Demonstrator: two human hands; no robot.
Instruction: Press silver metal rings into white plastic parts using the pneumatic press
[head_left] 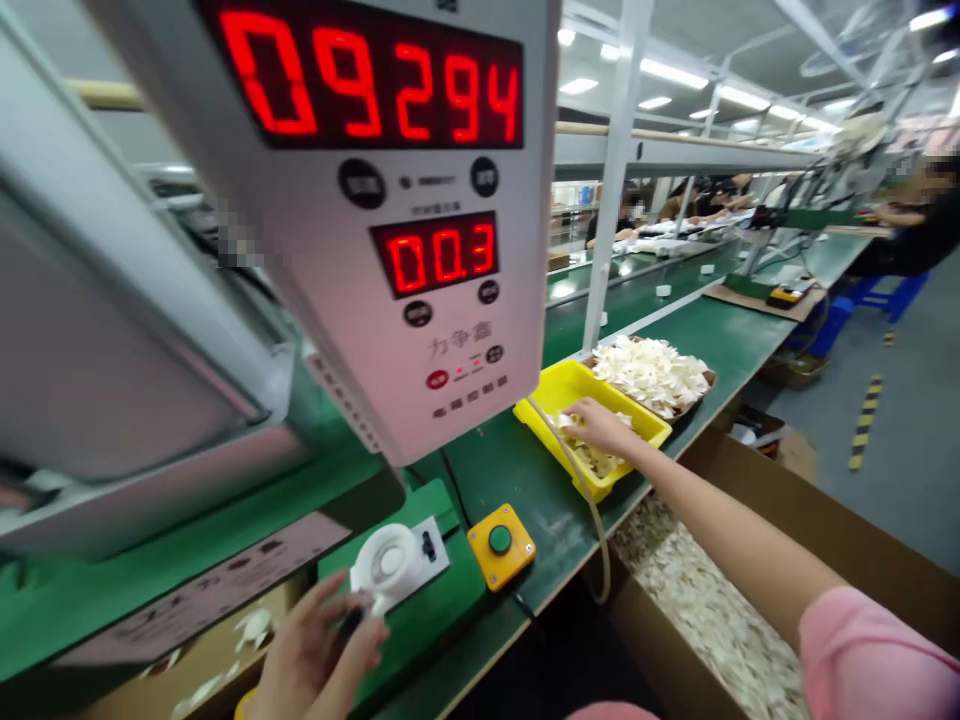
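Observation:
My right hand [600, 428] reaches into a yellow plastic bin [540, 412], its fingers curled down onto small white pieces [600, 460]. A pale piece shows at the fingertips. At the lower left, my left hand [319, 650] is beside a white round fixture [390, 560] on a green machine base [442, 610]. Its thumb and fingers are apart, with something dark between or behind them that I cannot make out. A yellow box with a green push button [501, 541] lies to the right of the fixture.
A controller with red digits [465, 330] hangs in front, hiding part of the bench. Beyond the bin stands a tray heaped with white pieces [649, 372]. A cable [589, 500] loops past the bin. Below, a cardboard box [705, 600] holds many pieces. Other people work farther back.

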